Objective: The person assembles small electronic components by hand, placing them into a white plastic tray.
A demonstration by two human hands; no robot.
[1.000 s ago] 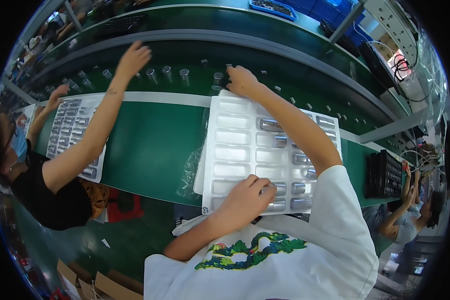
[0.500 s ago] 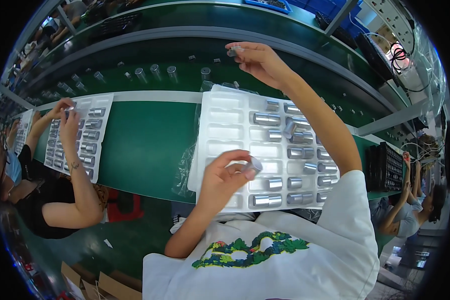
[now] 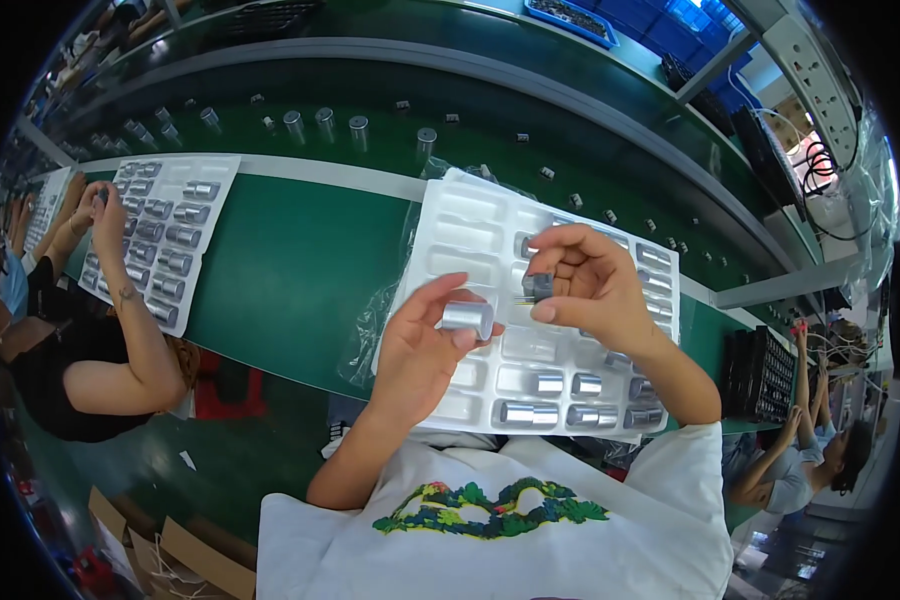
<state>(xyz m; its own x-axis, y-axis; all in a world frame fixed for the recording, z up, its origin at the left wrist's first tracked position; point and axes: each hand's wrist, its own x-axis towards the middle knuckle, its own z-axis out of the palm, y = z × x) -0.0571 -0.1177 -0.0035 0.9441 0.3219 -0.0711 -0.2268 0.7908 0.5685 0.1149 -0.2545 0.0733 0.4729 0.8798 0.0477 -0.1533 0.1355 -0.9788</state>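
Between the thumb and fingers of my left hand is a silver metal cylinder, lying on its side with one end turned toward my right hand. My right hand pinches a small dark grey block with thin metal pins, the pins pointing at the cylinder. A short gap separates the two parts. Both hands are over a white plastic tray with moulded pockets. Silver cylinders lie in many pockets at its right and near side; the pockets at its far left hold none. My right hand hides some pockets.
Upright silver cylinders and small block parts stand along the green belt beyond the tray. A co-worker handles parts over another tray at left. Clear plastic film lies beside my tray; a black crate stands right.
My right hand has come back from the belt toward my left hand, bringing the small pinned block. My left hand has shifted slightly left with the cylinder, which has turned more sideways.
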